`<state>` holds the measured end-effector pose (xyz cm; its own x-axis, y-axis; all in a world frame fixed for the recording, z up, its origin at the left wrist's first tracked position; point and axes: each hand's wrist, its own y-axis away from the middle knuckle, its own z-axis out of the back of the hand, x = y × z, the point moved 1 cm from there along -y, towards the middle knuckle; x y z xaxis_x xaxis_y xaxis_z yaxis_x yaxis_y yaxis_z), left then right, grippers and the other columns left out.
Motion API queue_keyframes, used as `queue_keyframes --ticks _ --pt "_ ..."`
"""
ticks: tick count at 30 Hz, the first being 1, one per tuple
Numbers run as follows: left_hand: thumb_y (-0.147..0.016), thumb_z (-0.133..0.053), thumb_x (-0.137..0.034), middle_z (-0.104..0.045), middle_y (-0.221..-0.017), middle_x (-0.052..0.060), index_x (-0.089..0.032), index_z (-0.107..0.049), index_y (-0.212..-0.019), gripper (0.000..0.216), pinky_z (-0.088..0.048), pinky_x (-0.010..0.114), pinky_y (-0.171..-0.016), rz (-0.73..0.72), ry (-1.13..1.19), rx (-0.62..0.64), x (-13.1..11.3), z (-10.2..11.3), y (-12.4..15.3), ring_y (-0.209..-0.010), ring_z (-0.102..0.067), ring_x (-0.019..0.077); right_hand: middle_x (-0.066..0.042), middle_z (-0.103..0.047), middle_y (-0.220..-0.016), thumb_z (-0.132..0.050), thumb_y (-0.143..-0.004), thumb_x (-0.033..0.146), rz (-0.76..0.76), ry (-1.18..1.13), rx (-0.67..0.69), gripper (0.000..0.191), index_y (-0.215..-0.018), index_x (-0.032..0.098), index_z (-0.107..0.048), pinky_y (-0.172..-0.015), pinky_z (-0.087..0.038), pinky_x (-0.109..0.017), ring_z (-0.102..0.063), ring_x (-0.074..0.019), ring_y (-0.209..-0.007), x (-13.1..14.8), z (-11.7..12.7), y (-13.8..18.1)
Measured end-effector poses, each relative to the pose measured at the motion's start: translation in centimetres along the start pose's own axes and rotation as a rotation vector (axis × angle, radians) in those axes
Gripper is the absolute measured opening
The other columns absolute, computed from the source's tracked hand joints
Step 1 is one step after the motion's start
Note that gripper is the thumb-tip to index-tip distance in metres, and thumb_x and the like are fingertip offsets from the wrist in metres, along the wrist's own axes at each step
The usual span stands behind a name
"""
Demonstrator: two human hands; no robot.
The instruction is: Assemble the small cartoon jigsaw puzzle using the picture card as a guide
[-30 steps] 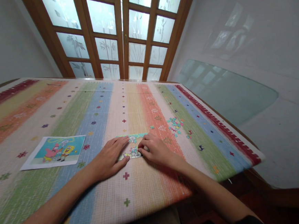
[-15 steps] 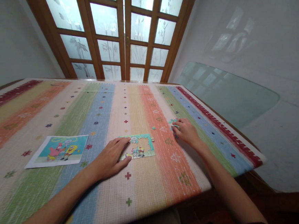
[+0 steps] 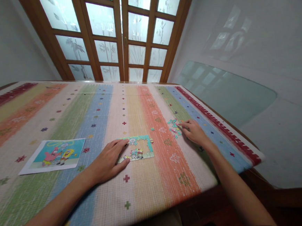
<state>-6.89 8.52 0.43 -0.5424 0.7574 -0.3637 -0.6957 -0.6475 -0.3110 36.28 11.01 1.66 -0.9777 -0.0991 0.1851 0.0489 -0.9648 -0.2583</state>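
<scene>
A partly assembled jigsaw puzzle (image 3: 139,154) with a cartoon picture lies on the striped tablecloth, a gap showing inside its teal border. My left hand (image 3: 109,162) rests flat over its left edge, thumb and fingers spread, covering that side. To the right, a loose pile of puzzle pieces (image 3: 173,127), mostly teal, is scattered on the cloth. My right hand (image 3: 193,133) is at the pile's right side, index finger stretched out and touching the pieces; the other fingers are loosely bent. I see no piece clearly held in it.
One loose teal piece (image 3: 152,129) lies between puzzle and pile, and another piece (image 3: 151,140) sits by the puzzle's right edge. A printed cartoon picture (image 3: 57,156) on white paper lies at left. The striped tablecloth (image 3: 144,193) ends at the table's near edge.
My right hand has shifted from over the pile to its right side, uncovering more pieces, which look more spread out. My left hand stays on the puzzle. The view has turned slightly.
</scene>
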Motion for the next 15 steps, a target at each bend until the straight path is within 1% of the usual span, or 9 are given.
queue_keyframes --ticks 2,6,9,11,15 --pt "-0.103 -0.050 -0.039 -0.056 -0.142 0.016 -0.020 -0.034 -0.148 0.052 -0.046 0.054 -0.111 0.010 0.002 0.007 0.0 0.0 0.0 -0.131 -0.053 0.0329 -0.014 -0.071 -0.116 -0.050 -0.092 0.016 0.037 0.024 0.008 0.039 -0.120 0.021 -0.078 -0.102 -0.043 -0.040 -0.061 -0.0279 -0.109 0.2 -0.4 -0.4" --pt "-0.103 -0.049 -0.040 -0.055 -0.143 0.017 -0.018 -0.035 -0.148 0.053 -0.045 0.054 -0.112 0.031 0.008 0.022 0.1 -0.1 0.0 -0.132 -0.052 0.0331 -0.016 -0.070 -0.122 -0.046 -0.095 0.018 0.081 0.099 0.031 0.039 -0.118 0.019 -0.079 -0.102 -0.042 -0.044 -0.061 -0.0301 -0.112 -0.2 -0.8 -0.8" --pt "-0.102 -0.050 -0.041 -0.056 -0.142 0.016 -0.018 -0.036 -0.148 0.053 -0.044 0.054 -0.112 0.031 0.016 0.020 0.1 -0.1 0.0 -0.132 -0.052 0.0333 -0.018 -0.071 -0.121 -0.046 -0.095 0.018 0.080 0.140 0.043 0.039 -0.115 0.016 -0.079 -0.102 -0.041 -0.045 -0.061 -0.0315 -0.116 -1.0 -0.5 -0.8" --pt "-0.102 -0.050 -0.041 -0.057 -0.142 0.016 -0.019 -0.036 -0.148 0.052 -0.044 0.053 -0.112 0.026 0.018 0.012 0.1 -0.1 0.0 -0.132 -0.052 0.0330 -0.017 -0.073 -0.118 -0.047 -0.094 0.018 0.072 0.150 0.039 0.038 -0.113 0.016 -0.080 -0.102 -0.041 -0.045 -0.061 -0.0316 -0.116 -1.4 -0.4 -0.7" --pt "-0.103 -0.050 -0.041 -0.056 -0.143 0.015 -0.020 -0.035 -0.148 0.052 -0.044 0.054 -0.112 0.014 0.008 0.008 0.1 -0.1 0.1 -0.132 -0.052 0.0327 -0.016 -0.072 -0.118 -0.048 -0.095 0.020 0.085 0.134 -0.022 0.037 -0.117 0.019 -0.079 -0.101 -0.042 -0.046 -0.061 -0.0317 -0.111 -1.3 -0.7 -0.5"
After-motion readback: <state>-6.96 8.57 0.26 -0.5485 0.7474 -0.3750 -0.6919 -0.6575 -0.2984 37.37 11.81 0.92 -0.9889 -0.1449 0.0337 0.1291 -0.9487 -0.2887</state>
